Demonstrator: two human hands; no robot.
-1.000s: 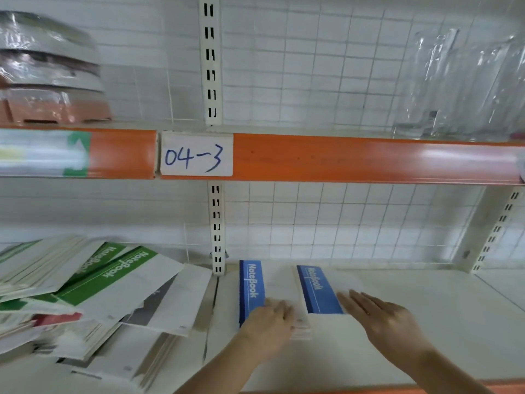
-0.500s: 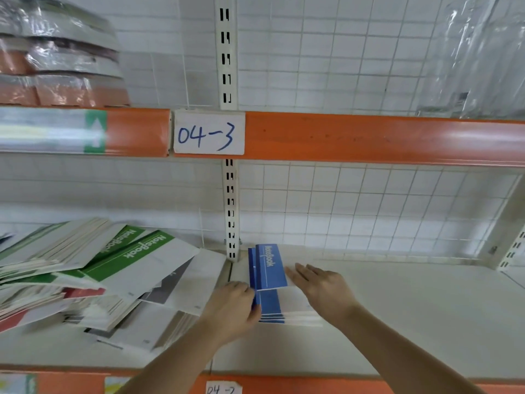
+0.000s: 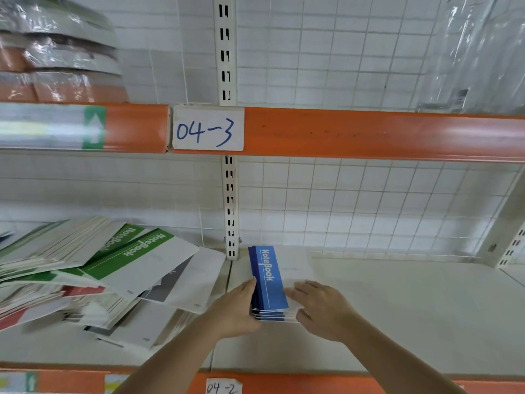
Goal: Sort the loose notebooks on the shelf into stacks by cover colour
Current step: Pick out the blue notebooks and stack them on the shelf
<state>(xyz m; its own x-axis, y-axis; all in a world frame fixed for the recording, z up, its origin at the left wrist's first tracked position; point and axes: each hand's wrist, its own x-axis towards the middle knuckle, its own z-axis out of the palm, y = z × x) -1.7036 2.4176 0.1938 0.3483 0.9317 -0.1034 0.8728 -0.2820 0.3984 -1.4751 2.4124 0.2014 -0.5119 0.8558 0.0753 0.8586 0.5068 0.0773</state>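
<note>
Left hand (image 3: pixel 237 309) hides the blue notebook stack (image 3: pixel 270 282)'s left edge

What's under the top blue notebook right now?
More blue-edged notebooks, stacked beneath the top blue notebook; their covers are hidden, only edges show between left hand and right hand.
</note>
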